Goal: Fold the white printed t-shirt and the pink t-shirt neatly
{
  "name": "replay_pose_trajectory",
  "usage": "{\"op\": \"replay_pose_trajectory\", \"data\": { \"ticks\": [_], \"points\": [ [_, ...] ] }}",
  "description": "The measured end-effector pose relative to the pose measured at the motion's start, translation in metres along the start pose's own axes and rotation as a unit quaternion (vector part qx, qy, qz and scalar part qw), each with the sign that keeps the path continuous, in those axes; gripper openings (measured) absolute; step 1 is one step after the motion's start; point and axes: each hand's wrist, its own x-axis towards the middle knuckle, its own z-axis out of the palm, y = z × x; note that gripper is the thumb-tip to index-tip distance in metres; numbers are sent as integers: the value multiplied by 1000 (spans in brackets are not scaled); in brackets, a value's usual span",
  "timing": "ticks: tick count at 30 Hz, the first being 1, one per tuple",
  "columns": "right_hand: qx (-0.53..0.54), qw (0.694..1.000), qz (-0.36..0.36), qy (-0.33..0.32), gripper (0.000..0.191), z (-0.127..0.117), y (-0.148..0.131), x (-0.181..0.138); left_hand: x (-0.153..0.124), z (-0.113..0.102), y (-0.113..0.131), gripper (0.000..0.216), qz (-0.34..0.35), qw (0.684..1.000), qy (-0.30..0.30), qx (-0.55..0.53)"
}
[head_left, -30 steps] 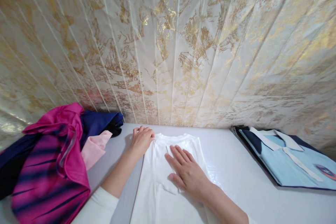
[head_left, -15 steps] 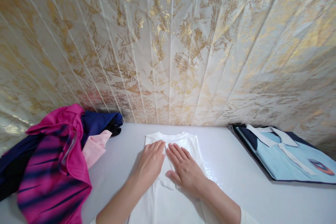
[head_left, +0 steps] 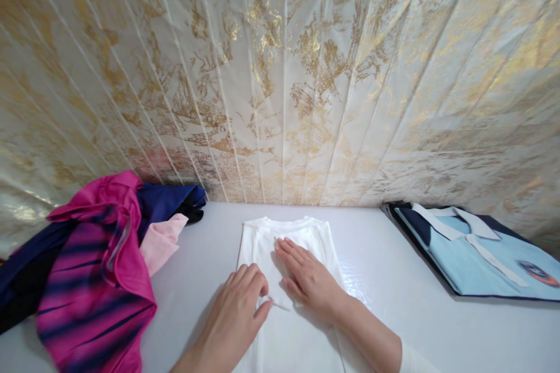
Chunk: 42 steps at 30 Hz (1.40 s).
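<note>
A crinkled white-and-gold sheet filled the upper two thirds of the frame as a backdrop. Below it ran a smooth white surface. At the lower left lay a loose pile of clothes in magenta stripes, navy and pale pink. At the right edge sat a folded light-blue collared shirt. In the lower middle lay a white shirt, flat, its neckline toward the backdrop and its sides turned in to a narrow strip.

The white shirt looked thin, light and limp, with no stiffness of its own. It would likely slide easily on the glossy surface and sag wherever it was not held. The folded side edges or the corners seemed the surest places to pinch it.

The right hand lay released, palm down and fingers spread flat on the middle of the shirt. The left hand rested on the shirt's left edge, fingers loosely curled and thumb tip at a small fold. Whether it pinched that fold could not be told.
</note>
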Motion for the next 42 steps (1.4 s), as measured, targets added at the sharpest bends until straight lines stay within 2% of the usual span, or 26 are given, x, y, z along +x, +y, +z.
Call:
{"op": "replay_pose_trajectory", "data": {
  "ticks": [10, 16, 19, 21, 24, 26, 29, 33, 37, 42],
  "points": [
    [-49, 996, 21, -71, 55, -8, -8, 1, -3, 6, -1, 23, 14, 997, 9, 75],
    [-9, 997, 17, -74, 71, -7, -8, 0, -1, 1, 2, 21, 47, 999, 6, 1],
    [27, 998, 18, -45, 64, -6, -4, 0, 2, 1, 0, 18, 84, 996, 7, -38],
    [67, 997, 40, 9, 56, -7, 1, 0, 3, 7, -8, 19, 124, 992, 22, -27],
    [92, 988, 71, 100, 51, -8, 15, -1, 3, 23, -23, 38, 170, 984, 45, 26],
    [52, 989, 68, 124, 51, -7, 24, -2, 1, 34, -31, 50, 188, 980, 42, 59],
    [-53, 989, 77, 111, 52, -1, 33, -3, -1, 41, -33, 62, 187, 978, 33, 87],
    [-131, 982, 90, 99, 53, 2, 44, -2, 7, 34, -20, 62, 168, 982, 21, 80],
    [-150, 970, 118, 149, 49, -9, 75, -8, 31, 24, 8, 53, 180, 981, -33, 58],
    [-162, 957, 139, 196, 51, -22, 114, -22, 57, 37, 36, 55, 161, 984, -67, 28]
  ]
}}
